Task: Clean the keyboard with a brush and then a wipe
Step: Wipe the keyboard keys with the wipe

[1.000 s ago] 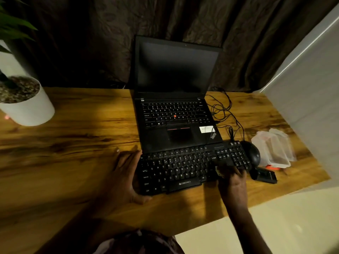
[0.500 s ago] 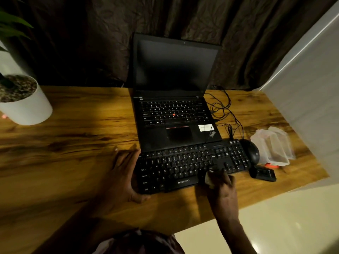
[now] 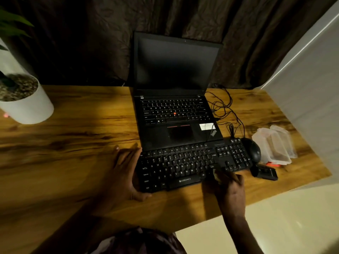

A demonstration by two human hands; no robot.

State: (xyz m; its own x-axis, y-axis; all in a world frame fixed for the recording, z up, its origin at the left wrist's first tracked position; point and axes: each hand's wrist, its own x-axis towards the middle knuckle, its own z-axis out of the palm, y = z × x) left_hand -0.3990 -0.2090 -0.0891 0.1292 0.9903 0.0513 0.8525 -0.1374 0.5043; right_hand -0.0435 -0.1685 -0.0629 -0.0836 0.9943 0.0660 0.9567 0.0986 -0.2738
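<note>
Black keyboard (image 3: 192, 166) lying on a wooden counter (image 3: 73, 143), directly in front of an open laptop (image 3: 176, 99). The right hand (image 3: 230, 189) has its grip closed on a small pale wipe (image 3: 217, 176), pressed onto the keys at the near edge, between the letter block and the number pad. The left hand (image 3: 126, 173) lies flat and open, gripping nothing, braced against the keyboard's end on the far side from the wipe. Just beyond the right-hand grip, off the other end, sit a mouse (image 3: 254, 151), a clear plastic box (image 3: 273, 145) and a small dark object (image 3: 265, 173) too dim to identify. No brush can be made out. The step in hand appears to be the wiping pass. The next move probably calls for drawing the wipe along the remaining key rows under light pressure while the left hand keeps the keyboard from sliding.
</note>
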